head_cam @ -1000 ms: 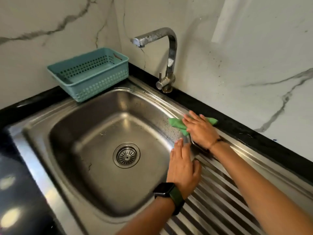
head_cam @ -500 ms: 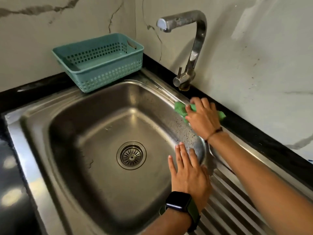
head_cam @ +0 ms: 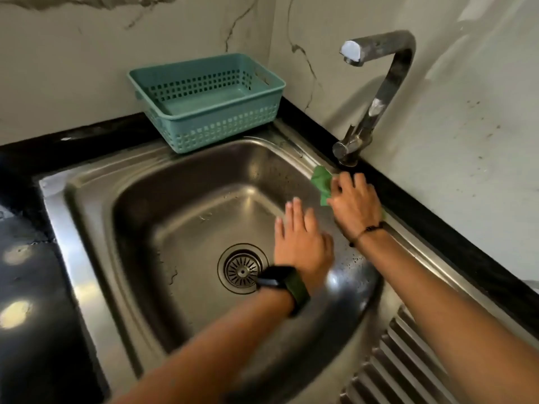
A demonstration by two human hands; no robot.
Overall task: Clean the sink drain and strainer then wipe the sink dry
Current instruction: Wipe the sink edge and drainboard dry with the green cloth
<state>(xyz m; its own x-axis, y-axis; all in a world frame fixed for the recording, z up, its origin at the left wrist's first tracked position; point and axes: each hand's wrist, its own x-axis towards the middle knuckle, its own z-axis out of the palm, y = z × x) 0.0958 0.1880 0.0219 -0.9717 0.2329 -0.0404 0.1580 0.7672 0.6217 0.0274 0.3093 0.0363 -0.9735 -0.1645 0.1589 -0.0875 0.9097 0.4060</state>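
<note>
A steel sink [head_cam: 87,205] fills the middle of the head view, with its round strainer [head_cam: 242,269] seated in the drain. My right hand [head_cam: 354,204] presses a green cloth [head_cam: 321,183] onto the sink's back rim, just below the tap's base. My left hand [head_cam: 300,239] hovers flat, fingers apart and holding nothing, over the bowl's right side, right of the strainer. It wears a dark watch with a green band. Water drops dot the bowl's right wall.
A bent steel tap [head_cam: 376,100] rises from the black counter [head_cam: 437,217] behind my right hand. A teal perforated basket [head_cam: 204,123] sits at the sink's back left corner. The ribbed draining board [head_cam: 408,363] lies at the lower right. Marble walls stand close behind.
My right hand has slid the green cloth along the back rim toward the tap. My left hand left the bowl's right edge and moved out over the bowl.
</note>
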